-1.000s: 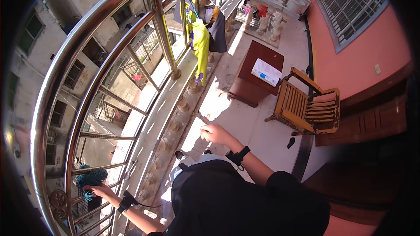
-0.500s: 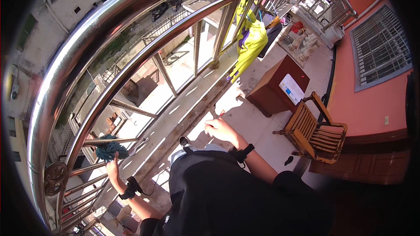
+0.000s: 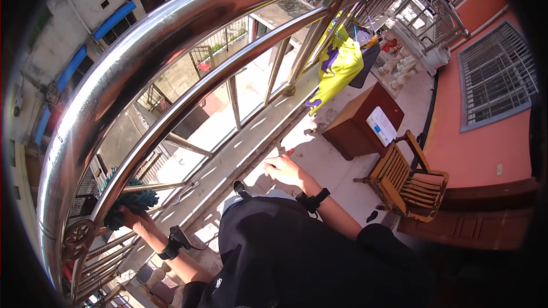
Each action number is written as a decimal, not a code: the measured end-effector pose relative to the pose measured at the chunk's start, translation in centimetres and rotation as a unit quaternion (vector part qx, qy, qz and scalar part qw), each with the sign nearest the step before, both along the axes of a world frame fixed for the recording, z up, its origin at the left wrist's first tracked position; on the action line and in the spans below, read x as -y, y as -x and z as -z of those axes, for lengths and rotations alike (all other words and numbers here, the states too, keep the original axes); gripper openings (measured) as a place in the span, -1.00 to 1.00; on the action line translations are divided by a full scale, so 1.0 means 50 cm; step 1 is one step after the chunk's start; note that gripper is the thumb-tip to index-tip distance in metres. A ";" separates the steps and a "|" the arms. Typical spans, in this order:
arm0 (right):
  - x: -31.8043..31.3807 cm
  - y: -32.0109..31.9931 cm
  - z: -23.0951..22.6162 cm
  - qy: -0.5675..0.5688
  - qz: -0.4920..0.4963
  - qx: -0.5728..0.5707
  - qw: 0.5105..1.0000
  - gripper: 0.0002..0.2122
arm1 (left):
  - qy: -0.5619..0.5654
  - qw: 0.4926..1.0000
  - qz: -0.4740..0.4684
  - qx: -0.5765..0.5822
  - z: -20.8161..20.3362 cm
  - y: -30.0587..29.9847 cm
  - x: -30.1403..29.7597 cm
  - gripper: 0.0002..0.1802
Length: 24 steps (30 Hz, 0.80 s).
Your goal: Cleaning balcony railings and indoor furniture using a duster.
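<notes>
My left hand (image 3: 136,221) grips a shaggy teal cleaning cloth (image 3: 130,202) and presses it against a lower bar of the shiny steel balcony railing (image 3: 142,51) at the lower left. A dark band sits on that wrist. My right hand (image 3: 283,169) hangs in front of my chest above the balcony ledge, fingers loosely curled around something small with a red tip (image 3: 290,152); I cannot tell what it is. That wrist also wears a dark band. My dark top fills the bottom middle.
A yellow and purple garment (image 3: 337,68) hangs on the railing further along. On the balcony floor stand a brown cabinet (image 3: 357,128) with a white sheet on top and a wooden chair (image 3: 408,179). An orange wall with a barred window (image 3: 496,74) runs at right.
My view has swung closer to the railing. My left hand with the cloth has risen along the lower bar; my right hand has drawn in slightly toward my chest.
</notes>
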State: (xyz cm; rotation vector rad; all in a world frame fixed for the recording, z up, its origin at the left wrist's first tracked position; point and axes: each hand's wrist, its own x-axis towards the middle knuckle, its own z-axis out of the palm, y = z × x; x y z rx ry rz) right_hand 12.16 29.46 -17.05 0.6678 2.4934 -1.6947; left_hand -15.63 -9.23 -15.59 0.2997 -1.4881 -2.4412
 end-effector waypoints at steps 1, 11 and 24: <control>0.000 -0.002 0.004 0.002 0.008 0.006 1.000 -0.72 | -0.002 1.000 0.005 0.001 0.001 0.003 -0.006 -0.38; 0.001 -0.006 0.019 0.002 0.040 0.011 0.999 -0.71 | 0.016 0.993 0.106 -0.048 0.010 -0.029 0.016 -0.14; 0.025 0.066 0.031 0.023 0.018 -0.011 0.999 -0.74 | 0.362 0.927 0.098 -0.026 0.261 -0.014 -0.056 -0.37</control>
